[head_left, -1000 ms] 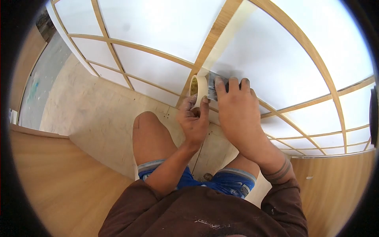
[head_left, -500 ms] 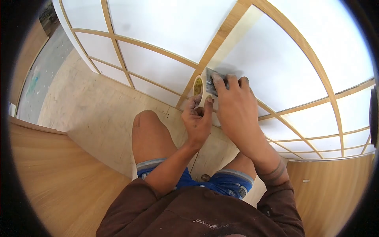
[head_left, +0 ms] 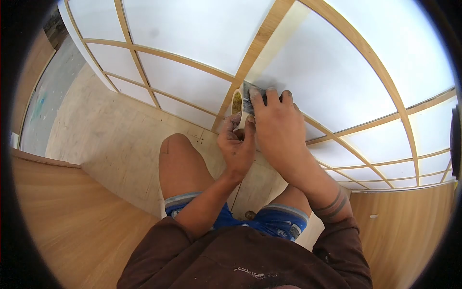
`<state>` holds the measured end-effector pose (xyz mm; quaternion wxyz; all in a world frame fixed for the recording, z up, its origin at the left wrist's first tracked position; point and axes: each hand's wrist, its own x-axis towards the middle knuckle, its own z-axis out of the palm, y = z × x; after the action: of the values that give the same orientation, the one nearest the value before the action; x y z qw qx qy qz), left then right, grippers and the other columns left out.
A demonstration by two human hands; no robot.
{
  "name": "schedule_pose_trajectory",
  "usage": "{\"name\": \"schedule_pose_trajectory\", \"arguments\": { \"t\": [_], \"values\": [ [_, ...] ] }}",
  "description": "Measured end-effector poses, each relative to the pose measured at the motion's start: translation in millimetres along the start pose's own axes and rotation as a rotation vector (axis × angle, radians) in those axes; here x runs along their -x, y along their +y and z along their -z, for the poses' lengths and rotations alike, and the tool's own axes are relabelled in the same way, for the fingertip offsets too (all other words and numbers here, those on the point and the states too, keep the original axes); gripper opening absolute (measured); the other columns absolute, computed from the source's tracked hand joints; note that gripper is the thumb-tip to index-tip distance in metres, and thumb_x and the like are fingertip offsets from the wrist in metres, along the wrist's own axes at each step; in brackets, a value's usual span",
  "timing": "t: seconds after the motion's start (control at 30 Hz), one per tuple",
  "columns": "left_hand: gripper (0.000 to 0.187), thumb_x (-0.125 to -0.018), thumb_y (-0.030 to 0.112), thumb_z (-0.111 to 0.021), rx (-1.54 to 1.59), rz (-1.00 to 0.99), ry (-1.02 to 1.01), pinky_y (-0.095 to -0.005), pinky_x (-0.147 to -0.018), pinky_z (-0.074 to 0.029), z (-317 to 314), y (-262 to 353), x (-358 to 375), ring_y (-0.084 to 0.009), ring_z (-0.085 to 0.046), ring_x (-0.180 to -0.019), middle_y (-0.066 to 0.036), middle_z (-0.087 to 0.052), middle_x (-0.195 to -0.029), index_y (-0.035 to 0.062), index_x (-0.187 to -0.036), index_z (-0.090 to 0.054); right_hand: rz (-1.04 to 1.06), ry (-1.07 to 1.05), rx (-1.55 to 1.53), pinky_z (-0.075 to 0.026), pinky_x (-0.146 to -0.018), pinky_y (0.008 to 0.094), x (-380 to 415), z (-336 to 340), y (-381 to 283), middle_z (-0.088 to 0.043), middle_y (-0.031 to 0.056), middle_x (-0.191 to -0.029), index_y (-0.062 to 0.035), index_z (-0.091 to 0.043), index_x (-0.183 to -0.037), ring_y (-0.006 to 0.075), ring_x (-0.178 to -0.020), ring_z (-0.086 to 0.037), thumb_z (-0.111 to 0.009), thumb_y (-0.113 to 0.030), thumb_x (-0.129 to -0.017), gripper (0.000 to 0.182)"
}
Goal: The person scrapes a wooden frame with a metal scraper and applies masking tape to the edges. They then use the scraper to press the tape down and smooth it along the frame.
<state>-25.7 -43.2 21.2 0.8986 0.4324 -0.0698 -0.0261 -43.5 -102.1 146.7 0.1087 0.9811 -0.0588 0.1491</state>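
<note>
A roll of cream masking tape [head_left: 244, 115] is in my left hand [head_left: 237, 151], with thumb and fingers pinched on its lower part. The roll's yellowish inner core faces left. My right hand [head_left: 280, 123] grips a dark, flat, smeared blade that looks like a scraper [head_left: 247, 100], held flat beside the roll with fingertips over it. Its lower part is hidden by my fingers. Both hands are close together at the white panel [head_left: 327, 77]. A pale tape strip [head_left: 284, 41] runs along the panel beside a wooden strip [head_left: 262, 41].
Wooden strips divide the white panels into a grid on the tall front before me. Below lies a plywood floor [head_left: 120, 125] with dusty marks. Wood-grain boards stand at the left [head_left: 82, 216] and right [head_left: 404, 231]. My bent knees are close to the panels.
Both hands, with the tape roll and scraper, have shifted slightly left in view. The panels have also shifted a little left as the camera turned. The grips look the same.
</note>
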Motion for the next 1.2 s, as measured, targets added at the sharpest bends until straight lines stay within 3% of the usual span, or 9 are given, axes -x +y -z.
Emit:
{"name": "schedule_pose_trajectory", "arguments": {
  "t": [0.1,0.5,0.8,0.9,0.97,1.1,1.2],
  "values": [
    [0.019,-0.103,0.006,-0.07,-0.009,-0.043,-0.02,-0.0205,-0.051,-0.04,-1,0,0,-0.0005,-0.056,-0.066,-0.003,-0.067,-0.097,-0.0053,-0.115,-0.061,-0.047,-0.109,-0.036,-0.06,-0.086,0.0471,-3,4,-1,-0.065,0.0198,-0.12,-0.0021,-0.064,-0.133,0.0405,-0.107,-0.064,-0.076,-0.014,-0.085,0.052],
    [0.018,-0.104,0.008,-0.07,-0.04,-0.017,-0.009,-0.02,-0.055,-0.045,0,1,-2,-0.0034,-0.061,-0.071,-0.004,-0.065,-0.102,-0.0043,-0.115,-0.061,-0.006,-0.059,-0.073,-0.06,-0.087,0.0469,-1,4,4,-0.062,0.0216,-0.119,0.0011,-0.064,-0.132,0.0402,-0.113,-0.061,-0.073,-0.01,-0.085,0.049],
    [0.02,-0.107,0.005,-0.064,0.02,-0.006,0.0,-0.0227,-0.063,-0.052,-3,3,-4,-0.009,-0.067,-0.079,-0.01,-0.071,-0.114,-0.0069,-0.122,-0.062,0.004,-0.064,-0.141,-0.059,-0.086,0.0475,-3,9,7,-0.061,0.0234,-0.115,0.0027,-0.063,-0.132,0.041,-0.11,-0.06,-0.073,-0.007,-0.08,0.053],
    [0.023,-0.102,0.004,-0.069,0.042,-0.014,0.006,-0.0247,-0.063,-0.053,-2,2,-6,-0.0091,-0.068,-0.079,-0.011,-0.074,-0.11,-0.0067,-0.122,-0.063,0.018,-0.058,-0.088,-0.058,-0.087,0.0471,-4,6,9,-0.061,0.0238,-0.116,0.0029,-0.063,-0.133,0.0418,-0.112,-0.06,-0.073,-0.004,-0.077,0.057],
    [0.03,-0.094,0.003,-0.074,-0.473,-0.151,-0.452,-0.0259,-0.06,-0.051,10,2,-16,-0.0061,-0.064,-0.075,-0.011,-0.076,-0.101,-0.0064,-0.121,-0.063,0.013,-0.085,-0.096,-0.058,-0.088,0.0471,-5,10,10,-0.062,0.0241,-0.117,0.0031,-0.063,-0.133,0.0421,-0.113,-0.06,-0.073,-0.003,-0.076,0.058],
    [0.034,-0.088,0.004,-0.077,-0.52,-0.061,-0.57,-0.026,-0.056,-0.047,27,3,-33,-0.0033,-0.06,-0.07,-0.01,-0.075,-0.093,-0.0061,-0.118,-0.064,0.019,-0.108,-0.093,-0.058,-0.091,0.0475,-7,12,10,-0.063,0.0247,-0.117,0.0034,-0.062,-0.134,0.0426,-0.113,-0.06,-0.073,-0.001,-0.075,0.061],
    [0.026,-0.095,0.005,-0.073,-0.304,0.01,-0.383,-0.0233,-0.053,-0.043,14,-10,-13,-0.0031,-0.056,-0.067,-0.006,-0.07,-0.091,-0.0032,-0.116,-0.061,0.027,-0.11,-0.106,-0.058,-0.091,0.048,-7,16,10,-0.063,0.0248,-0.116,0.0033,-0.062,-0.134,0.043,-0.112,-0.061,-0.073,-0.002,-0.076,0.06]
  ]
}}
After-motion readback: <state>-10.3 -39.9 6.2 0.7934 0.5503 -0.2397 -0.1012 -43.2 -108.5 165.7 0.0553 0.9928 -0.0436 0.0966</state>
